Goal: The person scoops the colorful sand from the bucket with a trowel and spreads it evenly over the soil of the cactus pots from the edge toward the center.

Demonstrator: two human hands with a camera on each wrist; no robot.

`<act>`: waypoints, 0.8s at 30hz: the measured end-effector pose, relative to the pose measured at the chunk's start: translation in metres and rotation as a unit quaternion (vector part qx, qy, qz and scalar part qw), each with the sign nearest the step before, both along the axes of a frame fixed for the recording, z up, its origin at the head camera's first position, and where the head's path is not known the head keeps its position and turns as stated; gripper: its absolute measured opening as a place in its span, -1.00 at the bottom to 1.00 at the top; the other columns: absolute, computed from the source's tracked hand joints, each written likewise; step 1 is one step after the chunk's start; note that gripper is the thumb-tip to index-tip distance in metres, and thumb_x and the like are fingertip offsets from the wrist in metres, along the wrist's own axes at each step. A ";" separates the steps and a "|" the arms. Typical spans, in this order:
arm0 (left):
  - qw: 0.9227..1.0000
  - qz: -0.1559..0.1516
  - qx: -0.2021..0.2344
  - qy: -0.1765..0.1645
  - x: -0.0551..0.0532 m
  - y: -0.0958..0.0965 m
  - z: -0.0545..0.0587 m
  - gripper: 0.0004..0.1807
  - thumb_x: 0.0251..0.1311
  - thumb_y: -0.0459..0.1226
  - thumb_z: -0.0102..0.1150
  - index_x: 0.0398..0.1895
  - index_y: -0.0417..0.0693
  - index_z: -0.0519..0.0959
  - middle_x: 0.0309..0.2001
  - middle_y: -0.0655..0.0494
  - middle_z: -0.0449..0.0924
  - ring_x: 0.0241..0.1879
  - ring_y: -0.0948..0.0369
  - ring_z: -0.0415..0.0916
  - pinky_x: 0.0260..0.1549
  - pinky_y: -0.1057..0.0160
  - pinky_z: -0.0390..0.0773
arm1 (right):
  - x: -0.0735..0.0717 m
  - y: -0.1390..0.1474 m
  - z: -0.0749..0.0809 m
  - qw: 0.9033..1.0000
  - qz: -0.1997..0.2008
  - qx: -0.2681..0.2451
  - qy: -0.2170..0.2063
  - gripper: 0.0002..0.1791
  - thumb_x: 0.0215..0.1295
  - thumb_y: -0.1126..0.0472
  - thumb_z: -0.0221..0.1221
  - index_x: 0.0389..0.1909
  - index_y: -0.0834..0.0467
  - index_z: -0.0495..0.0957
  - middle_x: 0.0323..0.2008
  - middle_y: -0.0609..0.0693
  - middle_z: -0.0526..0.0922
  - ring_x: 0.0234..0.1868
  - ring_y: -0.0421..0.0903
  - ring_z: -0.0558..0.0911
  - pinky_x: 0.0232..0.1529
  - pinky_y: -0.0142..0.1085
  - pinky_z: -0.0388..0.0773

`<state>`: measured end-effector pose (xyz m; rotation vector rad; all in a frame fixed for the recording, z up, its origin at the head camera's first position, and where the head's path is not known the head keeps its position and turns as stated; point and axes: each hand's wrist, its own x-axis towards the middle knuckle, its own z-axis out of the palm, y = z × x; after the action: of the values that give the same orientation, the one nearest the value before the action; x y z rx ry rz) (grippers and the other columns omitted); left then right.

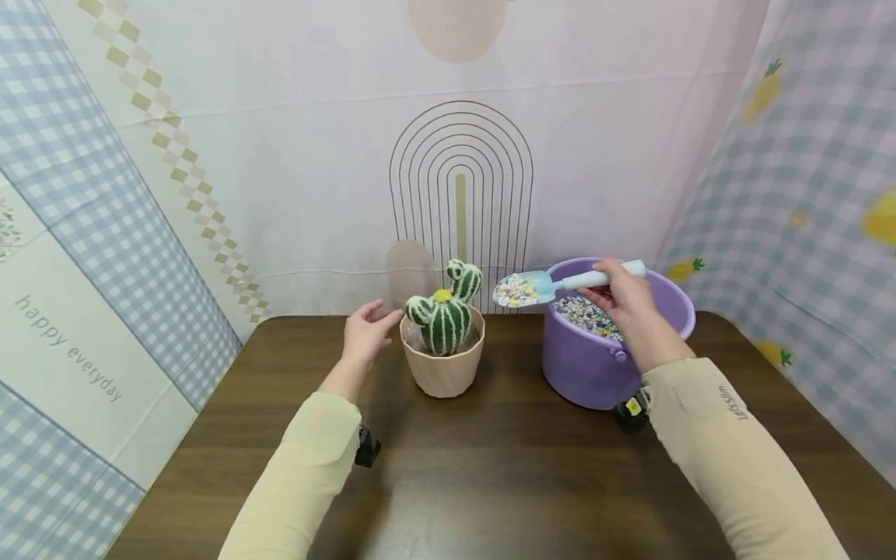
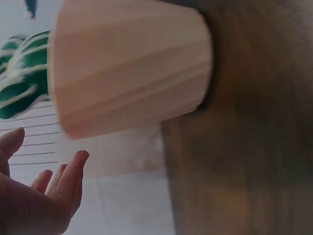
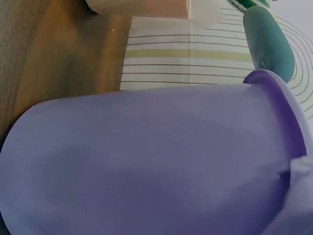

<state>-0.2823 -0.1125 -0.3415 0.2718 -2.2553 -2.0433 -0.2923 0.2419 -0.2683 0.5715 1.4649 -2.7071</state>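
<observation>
Pale blue, the scoop [image 1: 544, 283] gripped in the right hand [image 1: 625, 302] is best kept level, lest pebbles [image 1: 516, 291] spill; the bucket [image 1: 577, 362] sits beneath that hand. Just right of the loosely spread left hand [image 1: 364, 334] stands the cactus pot [image 1: 446, 375].

1 pot [image 1: 442, 377], 1 cactus [image 1: 448, 327] in it, 1 left hand [image 1: 365, 336] beside it, 1 scoop [image 1: 578, 281], 1 bucket [image 1: 579, 369], 1 right hand [image 1: 626, 302] right of it, 1 table [image 1: 490, 482] under it, uncountable pebbles [image 1: 582, 313].
</observation>
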 end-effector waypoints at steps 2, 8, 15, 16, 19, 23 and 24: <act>1.000 0.004 0.002 -0.008 0.000 0.003 -0.009 -0.39 0.20 -0.26 0.15 0.31 -0.22 0.26 0.28 -0.23 0.32 0.23 -0.06 0.35 0.08 -0.08 0.49 | 0.000 -0.003 -0.001 1.000 0.001 0.002 0.000 -0.89 0.19 0.37 0.07 -0.31 0.17 0.35 -0.62 0.03 0.57 -0.58 -0.09 0.63 -0.45 -0.37 0.66; 0.998 0.049 0.027 -0.008 0.000 0.013 -0.027 -0.47 0.17 -0.35 0.15 0.23 -0.29 0.35 0.16 -0.29 0.44 0.09 -0.05 0.48 -0.23 0.11 0.67 | -0.004 -0.014 -0.003 1.000 -0.002 0.026 0.001 -0.92 0.17 0.38 0.07 -0.37 0.18 0.37 -0.64 0.01 0.57 -0.61 -0.10 0.64 -0.46 -0.37 0.66; 0.997 0.055 0.050 -0.001 0.001 0.017 -0.032 -0.54 0.19 -0.37 0.13 0.18 -0.27 0.41 0.10 -0.29 0.50 -0.01 0.04 0.52 -0.54 0.37 0.61 | -0.008 -0.026 -0.009 0.998 -0.004 0.063 0.002 -0.95 0.16 0.37 0.05 -0.44 0.19 0.38 -0.68 -0.02 0.56 -0.65 -0.15 0.63 -0.53 -0.39 0.64; 0.997 0.054 0.052 0.000 0.001 0.017 -0.032 -0.55 0.19 -0.38 0.13 0.17 -0.28 0.42 0.10 -0.30 0.50 -0.02 0.04 0.52 -0.55 0.38 0.60 | -0.009 -0.027 -0.010 0.998 -0.004 0.068 0.003 -0.96 0.16 0.37 0.05 -0.43 0.20 0.38 -0.69 -0.02 0.57 -0.66 -0.16 0.63 -0.54 -0.40 0.64; 0.997 0.054 0.055 -0.002 0.001 0.018 -0.032 -0.56 0.18 -0.37 0.14 0.16 -0.27 0.44 0.09 -0.29 0.51 -0.05 0.07 0.53 -0.56 0.39 0.59 | -0.012 -0.033 -0.011 0.996 0.000 0.088 0.003 -0.94 0.17 0.36 0.05 -0.39 0.21 0.34 -0.71 -0.03 0.58 -0.67 -0.17 0.63 -0.57 -0.41 0.63; 0.997 0.054 0.057 -0.003 0.001 0.018 -0.031 -0.59 0.18 -0.37 0.14 0.13 -0.26 0.47 0.08 -0.26 0.53 -0.09 0.09 0.54 -0.51 0.33 0.62 | -0.014 -0.039 -0.012 0.993 0.005 0.116 0.005 -0.91 0.18 0.34 0.06 -0.34 0.21 0.32 -0.71 -0.05 0.57 -0.68 -0.19 0.62 -0.59 -0.42 0.62; 0.997 0.054 0.058 -0.003 0.000 0.018 -0.031 -0.59 0.18 -0.37 0.14 0.12 -0.26 0.48 0.07 -0.26 0.53 -0.10 0.10 0.54 -0.50 0.31 0.63 | -0.015 -0.040 -0.012 0.993 0.005 0.119 0.006 -0.90 0.18 0.34 0.05 -0.33 0.21 0.32 -0.71 -0.05 0.57 -0.68 -0.20 0.62 -0.60 -0.42 0.61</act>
<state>-0.2818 -0.0946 -0.3729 0.4002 -2.0795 -2.1214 -0.3068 0.2018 -0.2798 0.5521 1.8038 -2.5494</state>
